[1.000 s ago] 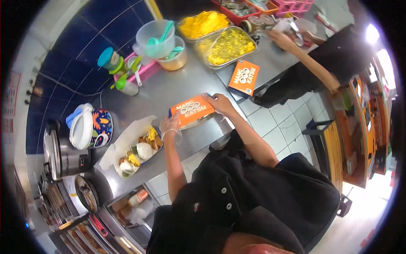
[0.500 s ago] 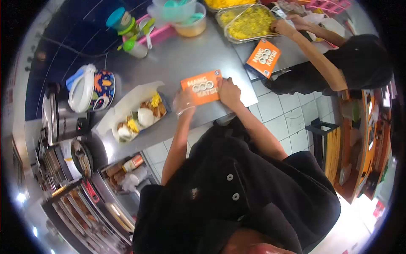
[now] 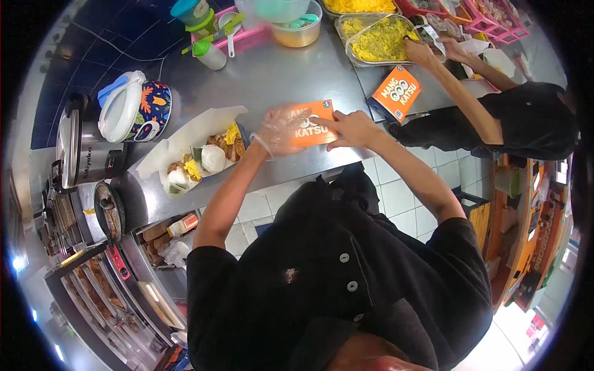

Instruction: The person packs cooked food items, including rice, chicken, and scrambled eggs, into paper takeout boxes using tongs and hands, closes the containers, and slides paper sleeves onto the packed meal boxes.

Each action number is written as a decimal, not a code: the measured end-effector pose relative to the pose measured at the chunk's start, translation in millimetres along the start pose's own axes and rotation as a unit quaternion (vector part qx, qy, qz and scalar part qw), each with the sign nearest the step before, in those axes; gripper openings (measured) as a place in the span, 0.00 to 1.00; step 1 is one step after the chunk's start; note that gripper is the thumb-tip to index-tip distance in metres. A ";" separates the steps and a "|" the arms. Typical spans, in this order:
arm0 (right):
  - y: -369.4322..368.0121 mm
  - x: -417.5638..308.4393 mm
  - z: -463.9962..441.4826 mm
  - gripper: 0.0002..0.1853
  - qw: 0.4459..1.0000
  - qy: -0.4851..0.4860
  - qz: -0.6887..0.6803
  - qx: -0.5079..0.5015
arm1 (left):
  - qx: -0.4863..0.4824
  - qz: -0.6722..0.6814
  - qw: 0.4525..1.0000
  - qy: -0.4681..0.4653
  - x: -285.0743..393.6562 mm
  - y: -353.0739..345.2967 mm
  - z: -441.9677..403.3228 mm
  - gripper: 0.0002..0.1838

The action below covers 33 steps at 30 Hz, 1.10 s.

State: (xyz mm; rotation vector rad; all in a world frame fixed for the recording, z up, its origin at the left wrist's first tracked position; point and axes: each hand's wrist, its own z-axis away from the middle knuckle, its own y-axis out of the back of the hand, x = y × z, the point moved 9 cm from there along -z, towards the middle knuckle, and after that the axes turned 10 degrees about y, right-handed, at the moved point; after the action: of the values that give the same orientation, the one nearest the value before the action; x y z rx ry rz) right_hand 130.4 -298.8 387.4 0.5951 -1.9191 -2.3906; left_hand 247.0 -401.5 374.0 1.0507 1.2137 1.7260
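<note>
As the left hand (image 3: 276,131) overlaps the box (image 3: 320,115), right fingers (image 3: 342,126) touch it.

Brt, w/ fisheye warp (L hand (image 3: 278,131) blurry)

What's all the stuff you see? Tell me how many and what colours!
Nearer box: one, orange, centre
Farther box: one, orange, upper right
Open food box: one, white, left
Counter: one, silver, centre
Trays: two, silver with yellow food, top
Tubs: two, clear, top middle
Green-lidded bottle: one, whitish, upper left
Patterned container: one, blue and orange, left
Cooker: one, silver and black, far left
Baskets: several, pink, red and orange, top
Shelves: several, orange-brown, far right
Co-worker: one, black clothes, upper right
Other small things: too jumbled to count
Shirt: one, black, bottom
Left hand: one, clear-gloved, on nearer box
Right hand: one, bare, at its right end
</note>
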 end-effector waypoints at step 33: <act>-103.3 54.3 106.9 0.18 0.612 -0.299 -0.626 0.380 | 0.256 0.030 0.956 0.139 32.2 12.2 7.2 0.39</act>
State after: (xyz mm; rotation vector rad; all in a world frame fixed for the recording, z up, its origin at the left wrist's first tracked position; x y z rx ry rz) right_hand 70.3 -186.8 293.1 1.9316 -3.8439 -2.0772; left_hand 240.2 -372.9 393.4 1.1665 1.8969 1.6845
